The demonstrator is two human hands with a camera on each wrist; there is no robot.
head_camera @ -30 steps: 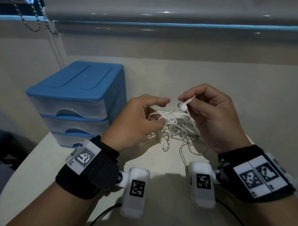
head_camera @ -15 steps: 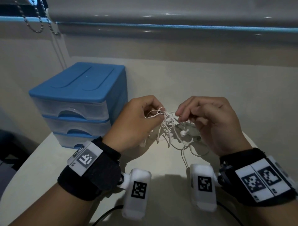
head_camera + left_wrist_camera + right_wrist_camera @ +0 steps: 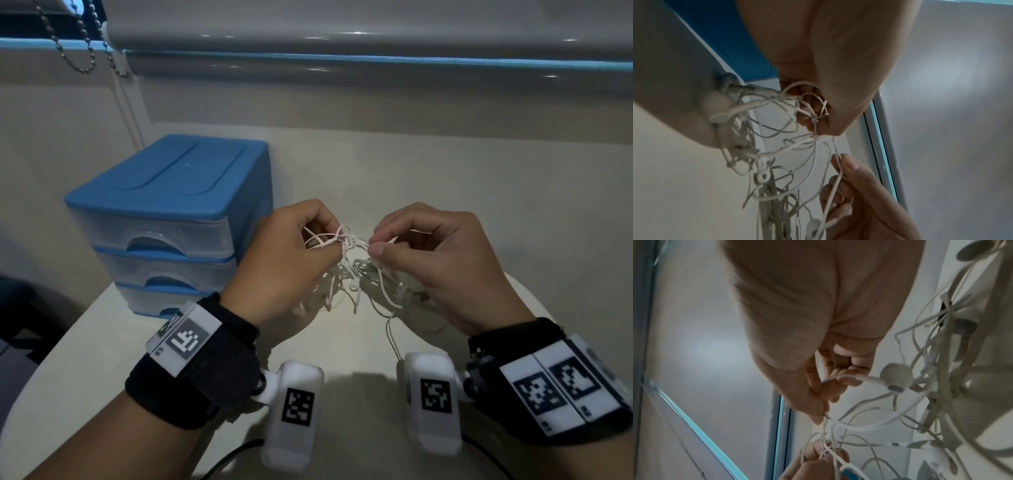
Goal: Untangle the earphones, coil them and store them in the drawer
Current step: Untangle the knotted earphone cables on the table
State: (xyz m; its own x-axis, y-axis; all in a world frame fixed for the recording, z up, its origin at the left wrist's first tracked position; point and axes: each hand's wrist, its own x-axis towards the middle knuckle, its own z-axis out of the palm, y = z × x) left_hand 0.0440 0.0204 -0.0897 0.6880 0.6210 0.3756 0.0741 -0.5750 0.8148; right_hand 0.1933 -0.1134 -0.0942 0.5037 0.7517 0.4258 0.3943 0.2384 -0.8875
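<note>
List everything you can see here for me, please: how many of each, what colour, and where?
earphones: one tangled bundle, white, held above the table between both hands
drawer unit: one, blue frame with three clear drawers, all closed, left on the table
table: one, cream, under the hands
roller blind: one, grey, across the top
bead chain: one, metal, hanging top left
wrist cameras: two, white, on black straps
left hand: one, pinches cable loops
right hand: one, pinches a strand
</note>
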